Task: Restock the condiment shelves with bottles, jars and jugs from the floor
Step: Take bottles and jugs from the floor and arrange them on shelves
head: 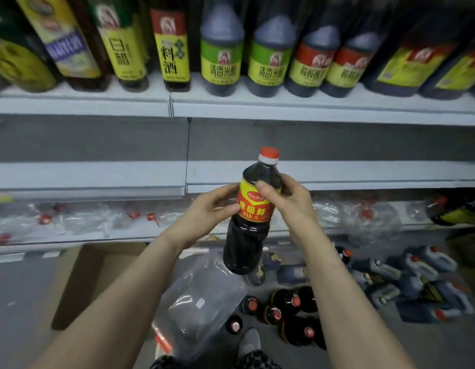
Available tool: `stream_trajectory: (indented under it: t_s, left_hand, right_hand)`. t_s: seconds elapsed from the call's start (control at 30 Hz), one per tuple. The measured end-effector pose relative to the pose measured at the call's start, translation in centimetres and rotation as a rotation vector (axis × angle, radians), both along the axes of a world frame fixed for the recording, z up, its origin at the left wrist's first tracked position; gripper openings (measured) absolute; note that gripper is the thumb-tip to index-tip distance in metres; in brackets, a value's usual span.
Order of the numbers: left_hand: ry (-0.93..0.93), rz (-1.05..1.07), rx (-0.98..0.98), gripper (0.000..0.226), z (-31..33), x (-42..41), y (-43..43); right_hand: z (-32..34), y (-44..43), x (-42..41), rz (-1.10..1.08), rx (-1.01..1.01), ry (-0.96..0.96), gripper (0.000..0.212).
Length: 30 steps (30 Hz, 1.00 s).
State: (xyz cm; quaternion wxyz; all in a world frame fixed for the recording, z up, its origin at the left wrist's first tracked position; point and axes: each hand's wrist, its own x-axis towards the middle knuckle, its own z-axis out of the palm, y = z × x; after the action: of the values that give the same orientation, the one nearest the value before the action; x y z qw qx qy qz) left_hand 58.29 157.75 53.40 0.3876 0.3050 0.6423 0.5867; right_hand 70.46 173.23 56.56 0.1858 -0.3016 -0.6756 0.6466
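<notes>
Gripping full dark-sauce bottle [247, 241]: left hand [204, 206], right hand [291, 202].

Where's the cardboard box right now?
In the head view the cardboard box lies on the floor at lower left, just below the lowest shelf, partly behind the left forearm, with the clear plastic bag to its right.

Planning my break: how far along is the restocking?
The top shelf looks stocked. The left hand and right hand hold a dark bottle before the middle shelf, where no stock shows. More bottles and jugs on the floor are left to shelve.
</notes>
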Motion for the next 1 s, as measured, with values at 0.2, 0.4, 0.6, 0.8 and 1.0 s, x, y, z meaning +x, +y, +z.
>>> stream_trajectory:
  t_s: [0.2,0.4,0.6,0.8,1.0]
  left_hand:
    - [-0.028,0.028,0.095,0.056,7.3,0.1,-0.3]
    - [-0.019,0.000,0.139,0.082,12.7,0.3,0.5]
    - [0.081,0.113,0.234,0.054,17.7,0.9,1.6]
    - [0.163,0.231,0.315,0.060,21.7,0.7,2.6]
    - [0.277,0.288,0.406,0.039,28.5,-2.8,3.1]
  right_hand:
    - [8.1,1.3,-1.0,0.110,0.011,0.095,0.050]
    - [14.4,2.4,-2.6,0.199,0.054,0.156,0.043]
    - [19.9,2.7,-3.9,0.281,0.124,0.221,0.054]
    - [24.2,3.1,-5.6,0.299,0.158,0.259,0.060]
    - [29.7,2.6,-7.0,0.301,0.205,0.403,0.061]
